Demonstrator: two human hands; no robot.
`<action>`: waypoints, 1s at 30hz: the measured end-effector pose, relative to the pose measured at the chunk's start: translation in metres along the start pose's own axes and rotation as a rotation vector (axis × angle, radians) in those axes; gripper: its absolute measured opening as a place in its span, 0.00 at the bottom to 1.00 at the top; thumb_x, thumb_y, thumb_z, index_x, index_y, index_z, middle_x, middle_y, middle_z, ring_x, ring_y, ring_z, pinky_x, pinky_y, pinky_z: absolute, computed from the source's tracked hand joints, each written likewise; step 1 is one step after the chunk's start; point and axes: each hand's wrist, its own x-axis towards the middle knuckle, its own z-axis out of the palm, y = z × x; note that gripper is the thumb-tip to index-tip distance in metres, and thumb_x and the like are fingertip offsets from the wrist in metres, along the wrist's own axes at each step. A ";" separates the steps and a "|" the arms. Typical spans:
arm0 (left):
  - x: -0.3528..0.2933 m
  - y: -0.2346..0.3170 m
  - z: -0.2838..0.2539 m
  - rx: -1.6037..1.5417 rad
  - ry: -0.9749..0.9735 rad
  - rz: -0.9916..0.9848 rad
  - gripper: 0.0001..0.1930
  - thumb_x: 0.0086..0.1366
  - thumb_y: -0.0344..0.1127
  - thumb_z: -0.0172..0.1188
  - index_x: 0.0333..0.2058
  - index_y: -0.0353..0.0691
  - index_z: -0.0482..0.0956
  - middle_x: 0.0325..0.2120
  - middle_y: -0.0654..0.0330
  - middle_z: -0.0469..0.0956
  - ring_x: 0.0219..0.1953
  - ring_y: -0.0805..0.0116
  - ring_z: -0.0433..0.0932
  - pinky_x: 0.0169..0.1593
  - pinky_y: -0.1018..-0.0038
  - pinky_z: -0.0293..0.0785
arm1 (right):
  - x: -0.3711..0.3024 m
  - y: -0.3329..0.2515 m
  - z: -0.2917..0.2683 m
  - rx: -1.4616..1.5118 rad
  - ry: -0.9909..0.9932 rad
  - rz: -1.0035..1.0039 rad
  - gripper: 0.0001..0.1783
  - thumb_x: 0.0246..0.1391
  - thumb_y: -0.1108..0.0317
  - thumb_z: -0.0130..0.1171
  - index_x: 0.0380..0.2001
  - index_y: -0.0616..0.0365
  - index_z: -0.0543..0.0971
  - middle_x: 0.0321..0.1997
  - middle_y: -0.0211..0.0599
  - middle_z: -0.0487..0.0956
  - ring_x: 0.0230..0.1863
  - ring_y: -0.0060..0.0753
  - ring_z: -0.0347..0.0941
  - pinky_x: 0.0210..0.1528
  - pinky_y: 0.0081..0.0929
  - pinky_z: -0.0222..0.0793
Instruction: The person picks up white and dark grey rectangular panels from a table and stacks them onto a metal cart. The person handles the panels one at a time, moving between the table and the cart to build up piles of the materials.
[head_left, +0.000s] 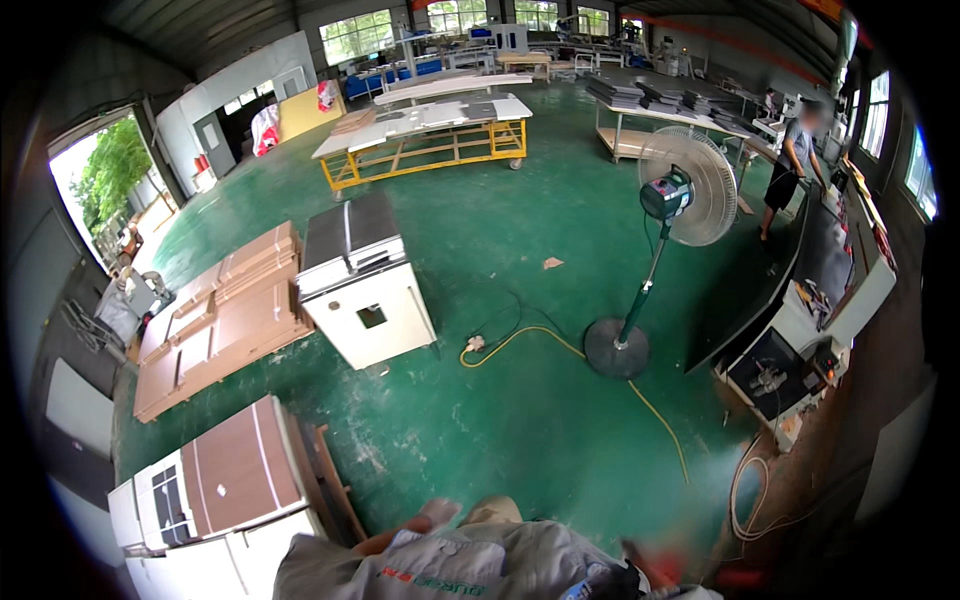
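My left hand hangs low in front of my grey shirt, smeared by motion, and its fingers cannot be made out. At the lower edge, on the other side of the shirt, my right hand or forearm is also blurred, its fingers hidden. Nothing can be seen in either hand. Left of my left hand stands a stack of white and brown panels bound with straps. A standing fan with a round dark base is ahead of me to the right.
A yellow cable crosses the green floor by the fan base. Ahead left are a strapped white stack and flat cardboard packs. Farther off stands a yellow-framed table. At right, a person works beside a bench; a hose lies coiled.
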 end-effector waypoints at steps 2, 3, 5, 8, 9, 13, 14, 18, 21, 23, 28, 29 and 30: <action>0.043 -0.083 0.000 0.277 0.019 0.248 0.28 0.66 0.59 0.54 0.43 0.37 0.84 0.42 0.46 0.84 0.43 0.48 0.81 0.47 0.57 0.73 | 0.134 -0.052 -0.083 -0.049 0.199 -0.180 0.15 0.61 0.57 0.50 0.34 0.46 0.86 0.38 0.48 0.85 0.39 0.49 0.83 0.39 0.51 0.77; 0.016 -0.096 -0.006 0.248 -0.138 -0.154 0.31 0.69 0.58 0.48 0.53 0.36 0.79 0.45 0.43 0.83 0.48 0.44 0.81 0.54 0.55 0.74 | 0.169 -0.126 -0.156 -0.458 0.147 -0.480 0.16 0.64 0.60 0.49 0.34 0.47 0.86 0.41 0.45 0.85 0.40 0.50 0.83 0.43 0.48 0.78; 0.050 -0.064 -0.040 0.226 -0.178 -0.304 0.30 0.70 0.58 0.48 0.53 0.37 0.80 0.45 0.43 0.83 0.47 0.45 0.81 0.54 0.55 0.75 | 0.260 -0.185 -0.270 -0.564 0.340 -0.606 0.07 0.52 0.67 0.61 0.34 0.47 0.86 0.42 0.39 0.84 0.45 0.47 0.82 0.44 0.41 0.80; 0.135 -0.040 -0.103 0.219 -0.155 -0.389 0.28 0.70 0.56 0.48 0.52 0.38 0.80 0.45 0.44 0.83 0.47 0.47 0.82 0.53 0.55 0.75 | 0.376 -0.254 -0.351 0.099 0.509 -0.473 0.08 0.53 0.63 0.59 0.29 0.51 0.84 0.37 0.45 0.83 0.42 0.52 0.80 0.41 0.43 0.76; 0.165 -0.030 -0.126 0.216 -0.147 -0.406 0.27 0.70 0.56 0.48 0.52 0.38 0.80 0.45 0.44 0.83 0.47 0.47 0.82 0.53 0.55 0.75 | 0.402 -0.276 -0.366 0.229 0.488 -0.464 0.14 0.55 0.57 0.57 0.29 0.55 0.84 0.36 0.50 0.82 0.42 0.57 0.78 0.42 0.46 0.74; 0.296 0.018 -0.228 0.236 -0.144 -0.400 0.25 0.71 0.54 0.49 0.51 0.40 0.81 0.44 0.45 0.83 0.46 0.50 0.82 0.52 0.55 0.75 | 0.471 -0.328 -0.376 -0.149 0.355 -0.575 0.11 0.57 0.62 0.54 0.34 0.51 0.84 0.38 0.44 0.84 0.46 0.52 0.80 0.45 0.45 0.77; 0.332 0.032 -0.256 0.259 -0.141 -0.376 0.25 0.71 0.54 0.49 0.51 0.40 0.81 0.44 0.46 0.83 0.46 0.50 0.82 0.52 0.55 0.75 | 0.483 -0.340 -0.360 -0.324 0.269 -0.597 0.11 0.57 0.68 0.54 0.38 0.48 0.85 0.40 0.40 0.85 0.47 0.48 0.82 0.45 0.44 0.79; 0.509 0.025 -0.374 0.533 0.173 -0.082 0.23 0.71 0.52 0.49 0.50 0.42 0.82 0.44 0.47 0.83 0.45 0.52 0.83 0.51 0.55 0.76 | 0.524 -0.408 -0.305 0.056 -0.202 -0.180 0.26 0.59 0.44 0.57 0.48 0.53 0.85 0.53 0.49 0.83 0.56 0.59 0.78 0.55 0.48 0.74; 0.689 0.148 -0.504 -0.307 0.538 -0.175 0.21 0.67 0.47 0.54 0.38 0.31 0.83 0.36 0.43 0.85 0.38 0.42 0.82 0.45 0.56 0.75 | 0.574 -0.391 -0.298 0.151 -0.348 0.209 0.27 0.55 0.44 0.60 0.49 0.52 0.85 0.58 0.48 0.81 0.56 0.57 0.78 0.56 0.46 0.74; 0.758 0.276 -0.551 -0.493 0.518 -0.001 0.18 0.66 0.46 0.56 0.35 0.34 0.84 0.23 0.51 0.81 0.28 0.60 0.79 0.37 0.63 0.74 | 0.605 -0.384 -0.348 0.143 -0.358 0.359 0.25 0.57 0.46 0.58 0.48 0.53 0.85 0.57 0.48 0.81 0.55 0.55 0.79 0.55 0.46 0.74; 0.832 0.368 -0.637 0.185 0.504 0.172 0.12 0.65 0.41 0.57 0.33 0.38 0.82 0.26 0.53 0.81 0.29 0.56 0.81 0.38 0.60 0.78 | 0.799 -0.482 -0.486 0.048 -0.325 0.192 0.21 0.61 0.53 0.52 0.46 0.54 0.85 0.56 0.47 0.82 0.54 0.52 0.80 0.54 0.48 0.75; 0.853 0.344 -0.634 0.690 0.492 0.337 0.11 0.64 0.40 0.57 0.34 0.39 0.82 0.28 0.52 0.82 0.31 0.52 0.83 0.39 0.58 0.80 | 0.846 -0.512 -0.511 0.004 -0.292 0.073 0.20 0.62 0.55 0.51 0.46 0.54 0.85 0.56 0.47 0.82 0.54 0.51 0.80 0.54 0.48 0.75; 0.878 0.342 -0.622 0.766 0.317 0.178 0.10 0.64 0.39 0.56 0.36 0.42 0.83 0.37 0.51 0.84 0.39 0.46 0.84 0.42 0.52 0.81 | 0.891 -0.541 -0.534 -0.065 -0.239 -0.078 0.20 0.63 0.56 0.50 0.46 0.54 0.85 0.56 0.47 0.82 0.53 0.51 0.81 0.54 0.48 0.75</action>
